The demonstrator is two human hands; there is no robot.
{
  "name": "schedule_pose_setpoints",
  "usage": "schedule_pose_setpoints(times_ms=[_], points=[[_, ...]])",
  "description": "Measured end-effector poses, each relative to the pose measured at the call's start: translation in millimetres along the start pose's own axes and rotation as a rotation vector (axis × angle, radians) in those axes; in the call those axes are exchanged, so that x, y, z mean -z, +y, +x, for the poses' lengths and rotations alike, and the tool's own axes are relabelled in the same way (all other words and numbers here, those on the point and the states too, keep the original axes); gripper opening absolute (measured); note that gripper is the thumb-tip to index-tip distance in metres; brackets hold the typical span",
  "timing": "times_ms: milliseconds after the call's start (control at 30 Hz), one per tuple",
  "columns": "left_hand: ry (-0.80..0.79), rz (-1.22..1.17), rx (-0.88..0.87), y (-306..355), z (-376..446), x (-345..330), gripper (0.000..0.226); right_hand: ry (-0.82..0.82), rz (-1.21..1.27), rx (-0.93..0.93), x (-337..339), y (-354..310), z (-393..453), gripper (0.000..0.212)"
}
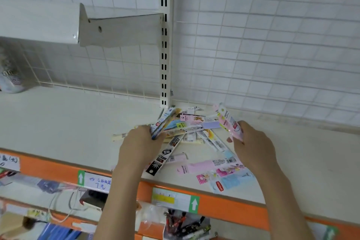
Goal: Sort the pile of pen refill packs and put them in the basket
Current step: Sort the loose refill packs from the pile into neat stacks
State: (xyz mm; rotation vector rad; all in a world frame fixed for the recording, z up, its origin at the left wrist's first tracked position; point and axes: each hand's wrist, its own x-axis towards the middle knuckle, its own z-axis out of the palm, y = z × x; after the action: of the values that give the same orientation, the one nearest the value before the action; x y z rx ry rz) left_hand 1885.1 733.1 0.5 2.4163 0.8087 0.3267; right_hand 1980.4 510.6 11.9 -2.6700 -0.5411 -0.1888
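Note:
A loose pile of pen refill packs lies on the white shelf, spreading from the upright post toward the front edge. My left hand grips a small bundle of blue and white packs, tilted up to the right. My right hand grips a bundle of pink packs, tilted up to the left. Both hands hover just above the pile. More pink and light blue packs lie near the shelf's front edge. No basket is in view.
A white slotted post rises behind the pile against a wire grid back wall. An empty shelf bracket juts out at upper left. The orange shelf edge carries price labels; stationery hangs on the shelf below.

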Motion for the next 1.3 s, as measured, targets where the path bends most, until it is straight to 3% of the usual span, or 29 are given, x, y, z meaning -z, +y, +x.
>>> schedule_pose_setpoints(times_ms=[167, 333, 600, 767, 933, 1067, 1200, 1300], points=[[-0.215, 0.233, -0.042, 18.0, -2.2, -25.9, 0.030, -0.016, 0.081, -0.078, 3.3, 9.5, -3.8, 0.027], [-0.147, 0.251, -0.034, 27.6, -1.9, -24.8, 0.005, -0.028, 0.167, -0.107, 3.4, 20.4, -7.6, 0.018], [-0.096, 0.155, -0.003, 14.7, -1.9, -2.8, 0.011, -0.012, 0.272, -0.086, -0.4, 23.7, -6.2, 0.019], [0.011, 0.045, 0.026, 4.6, -4.2, 2.0, 0.017, -0.040, 0.228, -0.038, -5.4, 12.9, -3.1, 0.014], [0.250, -0.091, 0.037, -1.8, -6.5, 14.5, 0.024, -0.020, 0.245, 0.020, -11.7, 3.0, -1.3, 0.006], [0.432, -0.204, 0.004, -7.6, -5.8, 22.3, 0.022, -0.044, 0.165, 0.047, -15.0, -6.5, 1.4, 0.022], [0.451, -0.319, 0.013, -16.1, -4.8, 29.9, 0.014, -0.141, 0.065, 0.123, -25.3, -23.0, 8.9, 0.017], [0.399, -0.379, 0.033, -24.0, -8.2, 32.7, 0.024, -0.234, 0.036, 0.205, -37.3, -43.9, 15.3, 0.015]])
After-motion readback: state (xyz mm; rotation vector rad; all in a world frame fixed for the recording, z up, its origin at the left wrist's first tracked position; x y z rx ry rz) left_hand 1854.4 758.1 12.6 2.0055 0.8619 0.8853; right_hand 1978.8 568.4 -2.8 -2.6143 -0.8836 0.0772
